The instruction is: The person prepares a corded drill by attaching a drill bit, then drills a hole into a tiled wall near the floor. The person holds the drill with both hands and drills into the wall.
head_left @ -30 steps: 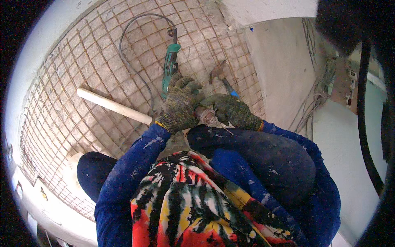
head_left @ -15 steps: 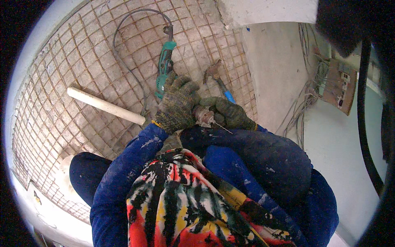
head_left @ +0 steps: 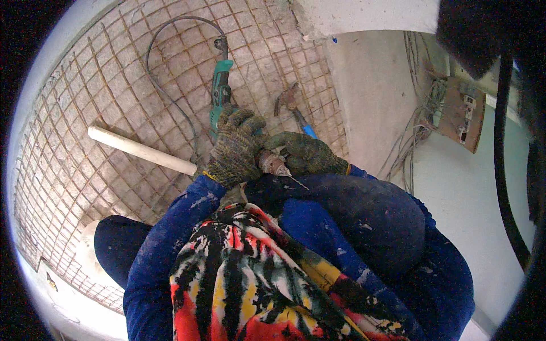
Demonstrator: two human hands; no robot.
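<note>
A teal power drill [head_left: 220, 82] lies across in front of me, its cord end pointing away and its grey, dusty chuck [head_left: 272, 163] near my lap. From the chuck a thin bit [head_left: 298, 183] points toward my right thigh. My left hand [head_left: 234, 149], in a dark knit glove, is closed over the front of the drill body. Beside it, my right hand [head_left: 307, 153], gloved alike, has its fingers curled against the chuck; its fingertips are partly hidden. Just beyond the right hand lies a claw hammer [head_left: 297, 116] with a blue grip.
Rusty rebar mesh [head_left: 108, 74] covers the rough floor. A white pipe [head_left: 142, 150] lies on it at the left, near the drill's looped cord [head_left: 152, 79]. To the right, loose grey cables [head_left: 418, 122] run to a brown board with sockets [head_left: 463, 113]. My bent knee [head_left: 375, 221] is close by.
The view has shifted slightly, so most things sit a little further left. Both hands stay at the drill; the left fingers look slightly more spread.
</note>
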